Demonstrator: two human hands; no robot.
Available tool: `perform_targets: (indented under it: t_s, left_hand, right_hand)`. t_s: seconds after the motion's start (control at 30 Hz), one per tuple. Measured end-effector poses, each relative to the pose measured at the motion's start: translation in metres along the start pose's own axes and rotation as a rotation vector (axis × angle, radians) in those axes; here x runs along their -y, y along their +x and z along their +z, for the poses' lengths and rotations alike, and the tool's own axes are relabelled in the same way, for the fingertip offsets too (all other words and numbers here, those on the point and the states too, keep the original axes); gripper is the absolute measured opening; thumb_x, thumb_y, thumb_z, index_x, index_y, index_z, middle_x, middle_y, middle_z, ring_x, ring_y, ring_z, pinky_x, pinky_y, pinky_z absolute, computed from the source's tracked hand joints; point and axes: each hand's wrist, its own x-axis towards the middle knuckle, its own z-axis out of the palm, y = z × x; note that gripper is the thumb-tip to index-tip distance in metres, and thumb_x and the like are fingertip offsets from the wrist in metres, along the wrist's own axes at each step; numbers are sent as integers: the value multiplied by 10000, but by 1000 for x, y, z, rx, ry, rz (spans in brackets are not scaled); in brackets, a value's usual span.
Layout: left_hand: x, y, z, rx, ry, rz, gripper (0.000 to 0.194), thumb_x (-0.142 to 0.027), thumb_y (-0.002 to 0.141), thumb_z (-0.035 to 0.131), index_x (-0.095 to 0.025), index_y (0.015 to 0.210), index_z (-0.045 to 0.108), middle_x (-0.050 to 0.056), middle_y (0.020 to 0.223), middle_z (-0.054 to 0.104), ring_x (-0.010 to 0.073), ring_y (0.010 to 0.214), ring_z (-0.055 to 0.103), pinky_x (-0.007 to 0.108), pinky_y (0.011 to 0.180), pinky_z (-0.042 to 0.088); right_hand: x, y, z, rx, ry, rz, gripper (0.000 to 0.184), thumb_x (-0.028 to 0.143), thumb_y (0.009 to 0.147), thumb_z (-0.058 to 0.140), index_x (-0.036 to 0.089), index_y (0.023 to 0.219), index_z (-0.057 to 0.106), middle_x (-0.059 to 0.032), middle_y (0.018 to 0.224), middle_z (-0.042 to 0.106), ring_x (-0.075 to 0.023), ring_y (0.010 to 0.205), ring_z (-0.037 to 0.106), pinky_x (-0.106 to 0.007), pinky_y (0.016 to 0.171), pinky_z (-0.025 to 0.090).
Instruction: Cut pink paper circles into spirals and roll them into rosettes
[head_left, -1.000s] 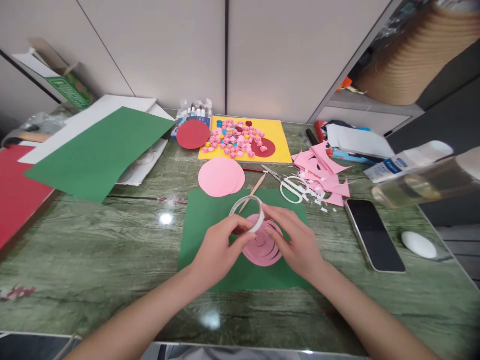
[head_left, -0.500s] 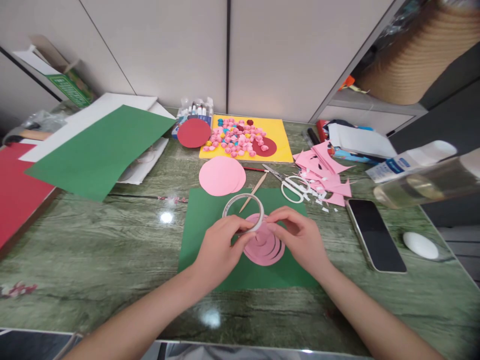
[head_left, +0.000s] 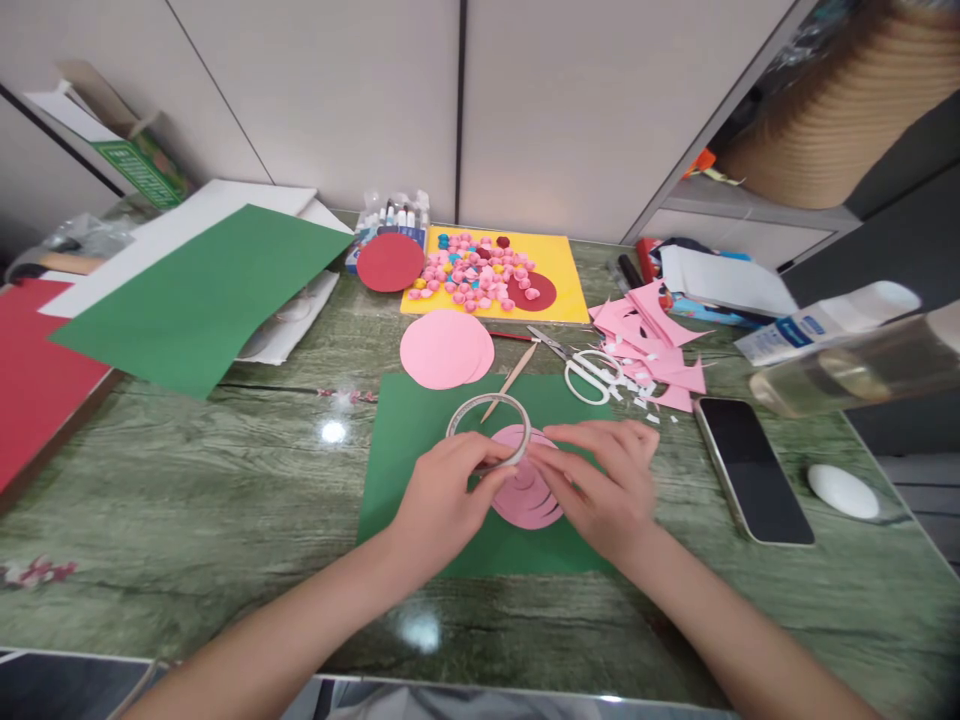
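Note:
My left hand [head_left: 441, 498] pinches a roll of tape [head_left: 526, 425] between thumb and fingers, with the ring standing tilted. At the roll's right edge, the thumb and index finger of my right hand [head_left: 609, 488] close against it; its other fingers are spread. Whether a tape end is in that pinch is too small to make out. Under both hands lies a pink paper circle cut into a spiral [head_left: 525, 508], partly hidden by the fingers. It rests on a green paper sheet [head_left: 397, 470]. A pointed wooden stick [head_left: 511, 378] lies just behind the roll.
White-handled scissors [head_left: 592, 378] lie beside pink paper scraps [head_left: 645, 340]. Pink paper discs [head_left: 439, 350] sit before a yellow sheet [head_left: 562, 265] bearing small paper rolls [head_left: 472, 275]. A phone [head_left: 750, 470] and a white mouse [head_left: 841, 491] are at right, a larger green sheet [head_left: 210, 300] at left.
My right hand has turned, its outer fingers opening out to the right while thumb and index stay at the roll. My left hand keeps the roll in nearly the same place.

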Motion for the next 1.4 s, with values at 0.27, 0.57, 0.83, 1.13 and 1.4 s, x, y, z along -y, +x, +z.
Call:
perform_targets:
  t_s: [0.27, 0.57, 0.83, 1.13, 1.4]
  left_hand:
    - [3, -2, 4, -131, 250, 283, 75, -226, 826, 527, -172, 821, 577, 12, 704, 618, 127, 660, 533, 255, 621, 405]
    - [-7, -8, 9, -184, 143, 357, 27, -153, 795, 553, -151, 802, 578, 19, 656, 590, 117, 626, 505, 240, 591, 392]
    - [27, 27, -32, -311, 339, 25, 147, -290, 825, 512, -173, 836, 602, 36, 819, 665, 140, 723, 592, 254, 686, 438]
    - [66, 46, -74, -246, 820, -230, 198, -229, 807, 485, -154, 969, 571, 104, 900, 643, 259, 851, 575, 353, 733, 417]
    - [27, 35, -40, -88, 274, -32, 168, -278, 812, 518, -184, 930, 592, 54, 978, 615, 188, 940, 542, 311, 806, 421]
  right_hand:
    - [10, 6, 2, -18, 170, 203, 53, 197, 696, 659, 219, 659, 629, -14, 791, 624, -194, 791, 539, -373, 736, 340]
    - [5, 9, 10, -25, 259, 382, 118, 157, 674, 616, 196, 598, 534, -14, 738, 546, -189, 767, 505, -367, 719, 373]
    - [-34, 13, 6, 61, 809, 684, 80, 236, 740, 626, 238, 795, 684, -34, 920, 550, -186, 907, 519, -318, 736, 416]
    - [-41, 11, -4, 274, 1334, 902, 180, 239, 791, 564, 268, 905, 701, -31, 962, 572, -140, 803, 516, -280, 695, 410]
    - [-29, 10, -3, 391, 1354, 884, 173, 244, 786, 579, 264, 904, 703, -33, 1012, 515, -135, 821, 515, -279, 745, 420]
